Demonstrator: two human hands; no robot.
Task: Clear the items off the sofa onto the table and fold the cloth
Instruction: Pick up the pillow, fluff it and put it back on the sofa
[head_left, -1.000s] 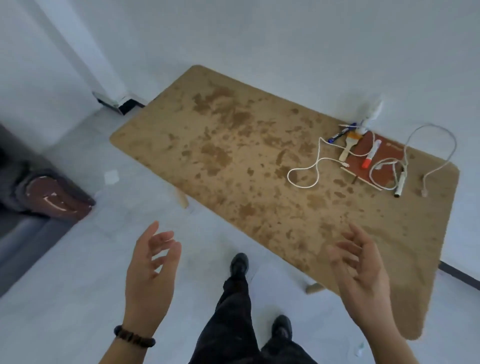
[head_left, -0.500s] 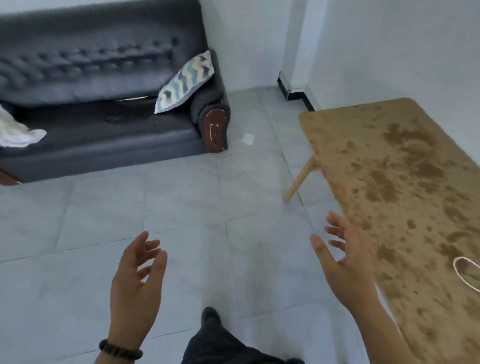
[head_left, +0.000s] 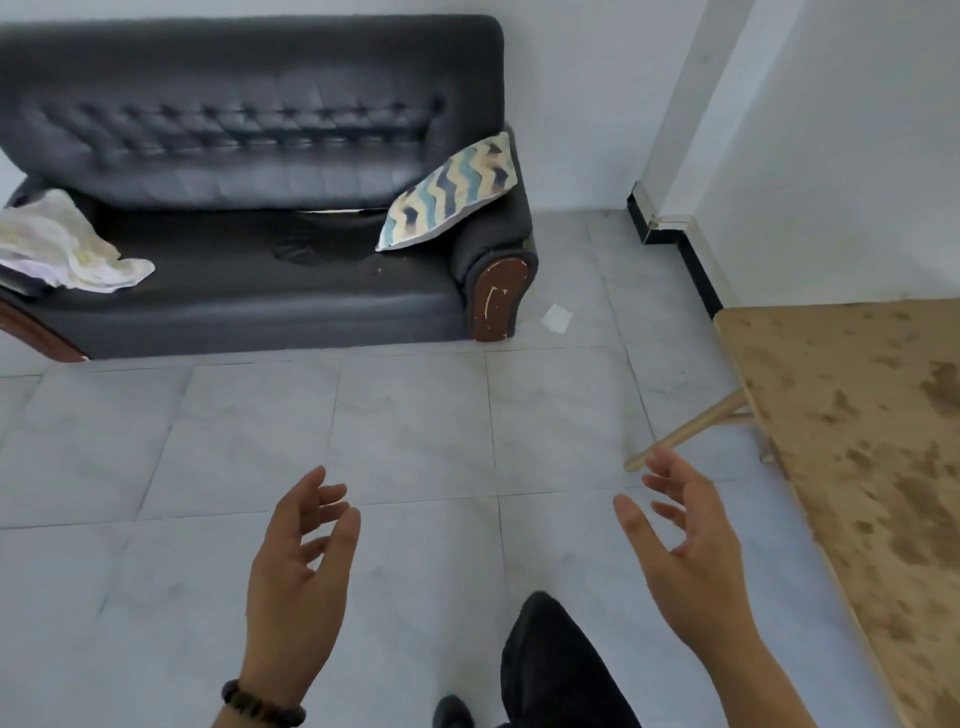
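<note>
- The left hand (head_left: 298, 577) and the right hand (head_left: 691, 556) hung over the tiled floor, fingers loose and spread, holding nothing.
- The cloth (head_left: 67, 249) lay crumpled at the left end of the sofa (head_left: 249, 296) seat, well apart from both hands.
- It looked thin, soft and light. It would probably sag and bunch when lifted, so two corners along one edge, one per hand, seemed the best hold for shaking it flat before folding.
- A zigzag cushion (head_left: 449, 189) leaned against the right armrest. It looked soft and bulky but light, and would likely be easy to lift by one edge.
- The table (head_left: 857, 415) stood to the right, near the right hand.
- A dark patch on the seat could not be made out.
</note>
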